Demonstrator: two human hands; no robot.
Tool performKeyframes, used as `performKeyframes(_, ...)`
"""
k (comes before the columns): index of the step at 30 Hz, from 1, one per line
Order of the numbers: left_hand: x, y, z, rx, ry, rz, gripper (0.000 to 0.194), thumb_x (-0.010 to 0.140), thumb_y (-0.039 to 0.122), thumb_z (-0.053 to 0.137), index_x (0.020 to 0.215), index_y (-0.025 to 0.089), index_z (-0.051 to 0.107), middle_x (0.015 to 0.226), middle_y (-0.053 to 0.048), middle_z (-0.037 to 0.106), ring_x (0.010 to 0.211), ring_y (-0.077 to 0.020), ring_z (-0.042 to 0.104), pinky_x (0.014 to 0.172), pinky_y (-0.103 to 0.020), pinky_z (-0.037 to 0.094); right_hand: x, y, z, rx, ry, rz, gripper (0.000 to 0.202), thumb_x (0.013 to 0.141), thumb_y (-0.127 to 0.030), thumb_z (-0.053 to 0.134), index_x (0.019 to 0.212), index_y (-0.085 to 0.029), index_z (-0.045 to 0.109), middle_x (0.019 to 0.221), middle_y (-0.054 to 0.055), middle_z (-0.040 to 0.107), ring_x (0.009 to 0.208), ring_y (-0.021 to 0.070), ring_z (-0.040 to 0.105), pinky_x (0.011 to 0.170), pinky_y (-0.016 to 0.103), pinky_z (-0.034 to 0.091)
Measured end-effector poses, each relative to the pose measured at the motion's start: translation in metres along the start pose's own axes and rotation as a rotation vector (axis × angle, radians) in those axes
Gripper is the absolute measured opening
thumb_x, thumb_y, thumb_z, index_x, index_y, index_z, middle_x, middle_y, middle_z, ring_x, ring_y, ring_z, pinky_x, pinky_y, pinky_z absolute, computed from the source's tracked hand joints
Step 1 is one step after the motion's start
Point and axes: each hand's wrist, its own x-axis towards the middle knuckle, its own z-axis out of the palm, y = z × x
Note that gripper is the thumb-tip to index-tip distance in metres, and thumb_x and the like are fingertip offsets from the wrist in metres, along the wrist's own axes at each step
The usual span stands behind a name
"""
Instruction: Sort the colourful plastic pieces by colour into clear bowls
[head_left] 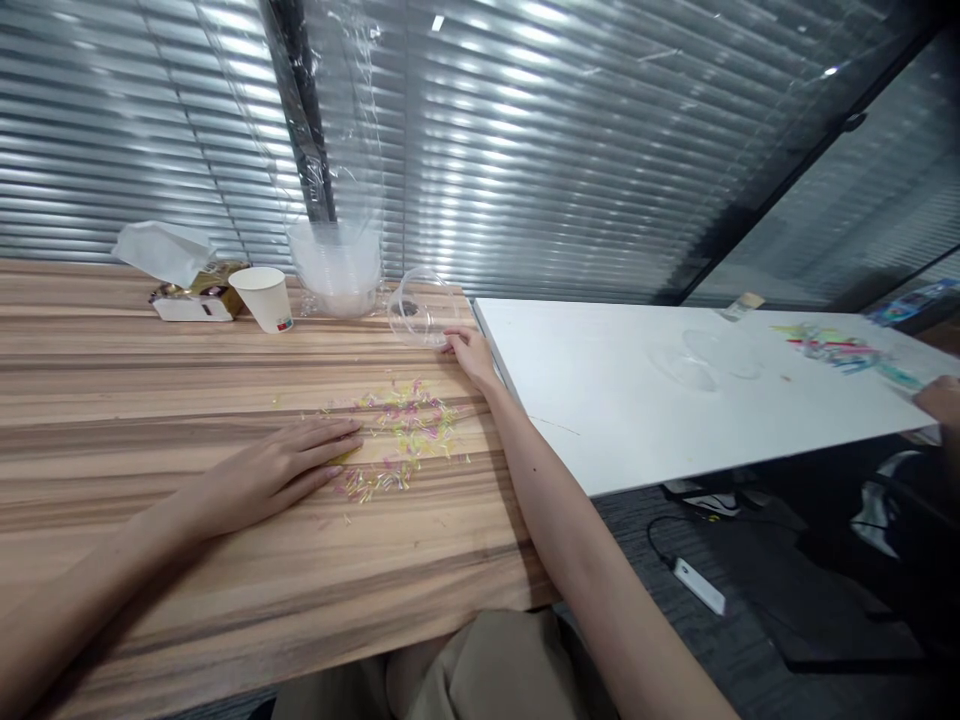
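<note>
My left hand (281, 468) lies flat on the wooden table (150, 400), palm down, fingertips at the edge of a scatter of small pink, yellow and clear cut pieces (401, 430). My right hand (471, 352) reaches to the far right edge of the table and touches a clear plastic bowl (420, 308) tipped on its side; the fingers are at its rim.
A white paper cup (264, 298), a tissue pack (176, 270) and a bagged stack of clear bowls (337, 270) stand at the back. A white table (675, 400) adjoins on the right, with colourful strips (832, 348) and another person's hand (941, 402). Cables lie on the floor.
</note>
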Motion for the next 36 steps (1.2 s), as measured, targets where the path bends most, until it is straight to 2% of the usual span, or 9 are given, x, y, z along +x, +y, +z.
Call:
performKeyframes(6, -0.001, -0.003, 0.002, 0.012, 0.007, 0.009, 0.042, 0.099, 0.042, 0.036, 0.138, 0.031, 0.047, 0.145, 0.001, 0.043, 0.132, -0.0228, 0.042, 0.112, -0.042, 0.035, 0.000, -0.001, 0.001, -0.056, 0.061, 0.067, 0.037, 0.093, -0.013, 0.032, 0.087, -0.015, 0.069, 0.101, 0.001, 0.071, 0.118, 0.0103, 0.054, 0.096, 0.020, 0.039)
performKeyframes(10, -0.002, -0.005, 0.003, 0.024, 0.011, 0.012, 0.042, 0.099, 0.040, 0.036, 0.136, 0.028, 0.050, 0.144, -0.001, 0.046, 0.131, -0.0232, 0.044, 0.111, -0.041, 0.036, 0.000, -0.002, 0.002, -0.066, 0.091, 0.097, 0.037, 0.092, -0.013, 0.033, 0.081, -0.017, 0.068, 0.100, 0.000, 0.072, 0.120, 0.0129, 0.052, 0.091, 0.021, 0.041)
performKeyframes(15, -0.001, -0.001, 0.000, 0.025, 0.040, 0.019, 0.039, 0.099, 0.038, 0.036, 0.129, 0.025, 0.057, 0.137, -0.004, 0.053, 0.125, -0.0222, 0.050, 0.107, -0.039, 0.040, -0.003, -0.006, 0.003, -0.049, 0.104, 0.106, 0.035, 0.091, -0.009, 0.036, 0.086, -0.019, 0.070, 0.099, -0.001, 0.072, 0.123, 0.0124, 0.050, 0.098, 0.022, 0.041)
performKeyframes(19, 0.000, 0.001, -0.002, 0.013, 0.079, 0.036, 0.038, 0.100, 0.038, 0.034, 0.118, 0.023, 0.064, 0.124, -0.005, 0.061, 0.115, -0.0202, 0.057, 0.101, -0.034, 0.045, -0.006, -0.008, 0.002, -0.014, 0.102, 0.083, 0.030, 0.092, -0.012, 0.039, 0.099, -0.014, 0.069, 0.102, 0.003, 0.071, 0.121, 0.0161, 0.053, 0.105, 0.031, 0.040)
performKeyframes(21, 0.000, 0.001, -0.002, 0.005, 0.098, 0.048, 0.038, 0.100, 0.038, 0.035, 0.113, 0.022, 0.067, 0.118, -0.006, 0.064, 0.109, -0.0199, 0.059, 0.097, -0.032, 0.047, -0.006, -0.008, 0.001, 0.011, 0.096, 0.058, 0.029, 0.092, -0.014, 0.041, 0.100, -0.014, 0.068, 0.102, 0.003, 0.071, 0.120, 0.0162, 0.054, 0.105, 0.031, 0.040)
performKeyframes(24, 0.000, 0.000, -0.003, -0.026, 0.121, 0.076, 0.035, 0.099, 0.036, 0.037, 0.108, 0.022, 0.068, 0.109, -0.005, 0.066, 0.102, -0.0189, 0.062, 0.091, -0.030, 0.049, -0.005, -0.009, 0.000, 0.056, 0.073, 0.006, 0.034, 0.093, -0.017, 0.037, 0.091, -0.020, 0.071, 0.101, -0.002, 0.071, 0.124, 0.0119, 0.050, 0.102, 0.023, 0.040)
performKeyframes(27, 0.000, 0.001, -0.008, -0.086, 0.134, 0.092, 0.031, 0.099, 0.034, 0.040, 0.103, 0.021, 0.068, 0.104, -0.005, 0.066, 0.096, -0.0172, 0.063, 0.085, -0.026, 0.050, -0.004, -0.011, -0.001, 0.110, 0.042, -0.058, 0.048, 0.092, -0.019, 0.026, 0.072, -0.026, 0.069, 0.099, -0.010, 0.070, 0.129, 0.0074, 0.041, 0.096, 0.016, 0.039)
performKeyframes(33, 0.000, 0.001, -0.024, -0.147, 0.248, -0.044, 0.032, 0.098, 0.039, 0.041, 0.099, 0.021, 0.068, 0.105, -0.004, 0.067, 0.098, -0.0185, 0.062, 0.086, -0.028, 0.049, -0.006, -0.014, -0.005, 0.212, -0.014, -0.158, 0.060, 0.087, -0.027, 0.009, 0.048, -0.029, 0.054, 0.095, -0.013, 0.068, 0.130, 0.0024, 0.035, 0.088, 0.016, 0.041)
performKeyframes(36, 0.001, 0.000, -0.021, -0.126, 0.208, -0.067, 0.034, 0.098, 0.040, 0.038, 0.108, 0.022, 0.066, 0.114, -0.004, 0.065, 0.106, -0.0202, 0.060, 0.093, -0.031, 0.048, -0.007, -0.014, -0.007, 0.241, -0.033, -0.176, 0.059, 0.085, -0.030, 0.009, 0.045, -0.030, 0.053, 0.094, -0.013, 0.068, 0.130, 0.0015, 0.034, 0.085, 0.015, 0.041)
